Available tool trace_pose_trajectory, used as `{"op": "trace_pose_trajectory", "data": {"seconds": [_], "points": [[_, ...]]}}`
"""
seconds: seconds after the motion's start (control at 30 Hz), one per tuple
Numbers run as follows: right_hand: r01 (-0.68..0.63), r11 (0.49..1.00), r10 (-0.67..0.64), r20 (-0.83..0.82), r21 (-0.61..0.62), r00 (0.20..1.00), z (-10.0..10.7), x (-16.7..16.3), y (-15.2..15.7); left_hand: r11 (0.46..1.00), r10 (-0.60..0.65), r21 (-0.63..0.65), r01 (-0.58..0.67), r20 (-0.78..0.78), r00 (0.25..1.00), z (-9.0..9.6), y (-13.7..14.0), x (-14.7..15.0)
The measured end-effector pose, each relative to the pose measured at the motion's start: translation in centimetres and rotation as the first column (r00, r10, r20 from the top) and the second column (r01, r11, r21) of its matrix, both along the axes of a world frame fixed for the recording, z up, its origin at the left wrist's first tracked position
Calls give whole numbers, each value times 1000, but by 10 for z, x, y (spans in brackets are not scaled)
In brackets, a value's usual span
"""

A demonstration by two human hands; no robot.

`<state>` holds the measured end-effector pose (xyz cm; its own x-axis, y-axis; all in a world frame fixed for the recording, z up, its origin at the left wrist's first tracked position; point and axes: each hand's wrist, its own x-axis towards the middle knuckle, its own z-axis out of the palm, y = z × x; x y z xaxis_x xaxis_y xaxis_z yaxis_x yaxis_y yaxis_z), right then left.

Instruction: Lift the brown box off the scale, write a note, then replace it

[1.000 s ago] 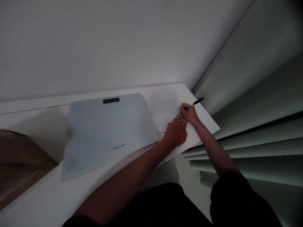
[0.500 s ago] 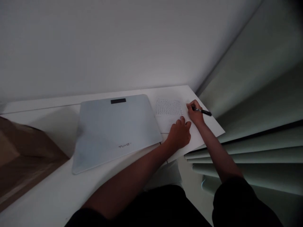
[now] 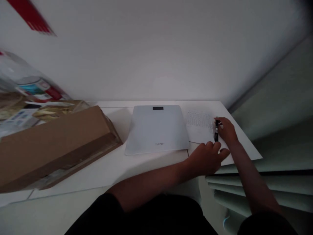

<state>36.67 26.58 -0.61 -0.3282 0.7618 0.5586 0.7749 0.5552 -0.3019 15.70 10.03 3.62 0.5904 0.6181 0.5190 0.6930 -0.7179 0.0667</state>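
My right hand (image 3: pixel 226 130) is over the right part of a handwritten sheet of paper (image 3: pixel 199 122), its fingers closed on a black pen (image 3: pixel 216 130). The pen lies nearly in line with my view, its lower end close to the fingers of my left hand (image 3: pixel 207 158). That left hand is over the near edge of the table, fingers loosely bent and thumb apart. Whether its fingertips touch the pen I cannot tell. Left of the paper lies a flat pale scale (image 3: pixel 157 129) with a dark display at its far edge.
A long cardboard box (image 3: pixel 61 140) stands on the white table (image 3: pixel 117 168) at left. Behind it are a large clear bottle (image 3: pixel 36 86) and wrapped packages. A wall runs along the back, with a red strip (image 3: pixel 29 14) on it. Greenish curtains (image 3: pixel 276 127) hang at right.
My view has swung left, bringing more of the box and the bottle into sight. The pen has turned from pointing right to pointing toward me. My left hand has drawn back off the writing.
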Motion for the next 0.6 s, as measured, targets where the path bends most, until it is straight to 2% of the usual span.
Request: {"op": "trace_pose_trajectory", "data": {"seconds": [0.1,0.3,0.43,0.6], "points": [[-4,998,-2,110,58,994,-3,9,3,1000,21,12,-21,3,1000,4,-33,-26],[90,993,-65,276,-78,959,-11,19,11,985,142,-108,-138,25,990,-3,-88,-85],[99,988,-63,276,-117,959,-15,24,21,945,274,-195,-263,32,961,-14,-122,-119],[24,994,-1,215,-105,977,-21,31,31,899,418,-204,-388,134,899,-31,-161,-148]]}}
